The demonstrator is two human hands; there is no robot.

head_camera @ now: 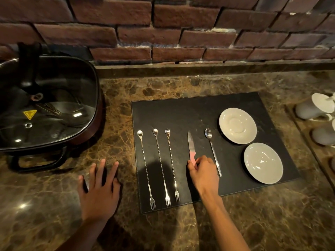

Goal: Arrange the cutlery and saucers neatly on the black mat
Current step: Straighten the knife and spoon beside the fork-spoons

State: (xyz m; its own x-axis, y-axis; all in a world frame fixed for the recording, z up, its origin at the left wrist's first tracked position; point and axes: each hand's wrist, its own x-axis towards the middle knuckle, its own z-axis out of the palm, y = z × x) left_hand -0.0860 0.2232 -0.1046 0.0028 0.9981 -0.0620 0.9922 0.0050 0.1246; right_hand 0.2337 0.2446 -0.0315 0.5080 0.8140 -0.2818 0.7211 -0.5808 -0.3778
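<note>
The black mat (181, 113) lies on the marble counter. On its left side three long twisted spoon-fork stirrers lie side by side: (146, 169), (161, 167), (172, 165). A knife (190, 144) with a pink handle points away from me, and my right hand (204, 172) grips its handle on the mat. A steel spoon (213, 151) lies just right of that hand. Two white saucers sit on the mat's right side, one farther (237, 125), one nearer (262, 163). My left hand (98, 191) rests flat on the counter left of the mat, fingers spread.
A black electric pan with a glass lid (45, 105) stands at the left. White cups (313, 107) lie on a wooden tray at the right edge. A brick wall runs along the back of the counter (181, 33).
</note>
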